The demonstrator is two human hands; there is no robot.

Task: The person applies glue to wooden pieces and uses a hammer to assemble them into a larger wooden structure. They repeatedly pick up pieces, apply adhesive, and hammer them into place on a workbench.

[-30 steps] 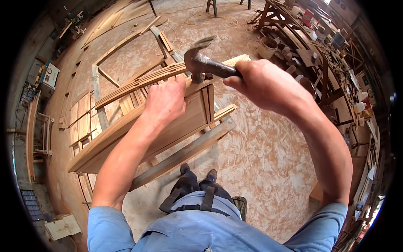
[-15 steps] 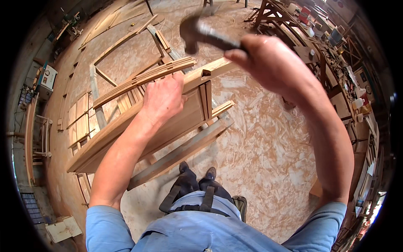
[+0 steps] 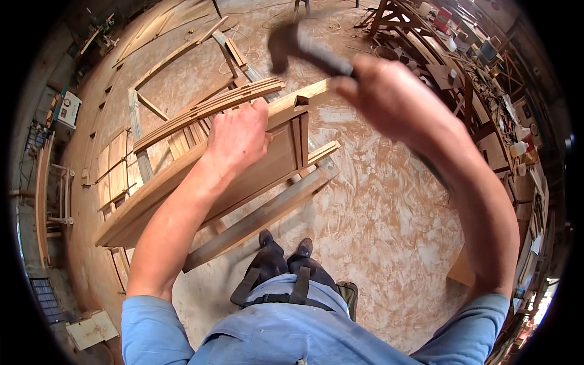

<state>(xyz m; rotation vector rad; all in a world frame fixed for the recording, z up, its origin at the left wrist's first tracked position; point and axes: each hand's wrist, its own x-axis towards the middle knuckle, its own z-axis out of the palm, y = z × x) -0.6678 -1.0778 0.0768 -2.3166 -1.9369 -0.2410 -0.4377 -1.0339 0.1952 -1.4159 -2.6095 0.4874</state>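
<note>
A wooden door-like panel [image 3: 258, 167] with a thick frame stands on edge, slanting from lower left to upper right. My left hand [image 3: 237, 137] is closed over its upper frame edge, knuckles up; its fingertips are partly hidden. Just right of that hand, a dark notch [image 3: 301, 101] is cut into the edge. My right hand [image 3: 386, 91] is wrapped around the handle of a claw hammer [image 3: 307, 52], blurred by motion. The hammer is raised over the panel's far end, its head pointing left and apart from the wood.
Thin wooden strips [image 3: 207, 114] lie stacked behind the panel. A long beam [image 3: 267, 214] runs beneath it, near my shoes [image 3: 304, 246]. Wooden frames [image 3: 176, 61] spread across the floor at far left. A cluttered workbench [image 3: 465, 97] with bottles and scraps lines the right.
My right hand and the hammer have shifted slightly to the right, with the forearm swung outward. My left hand keeps its place on the panel.
</note>
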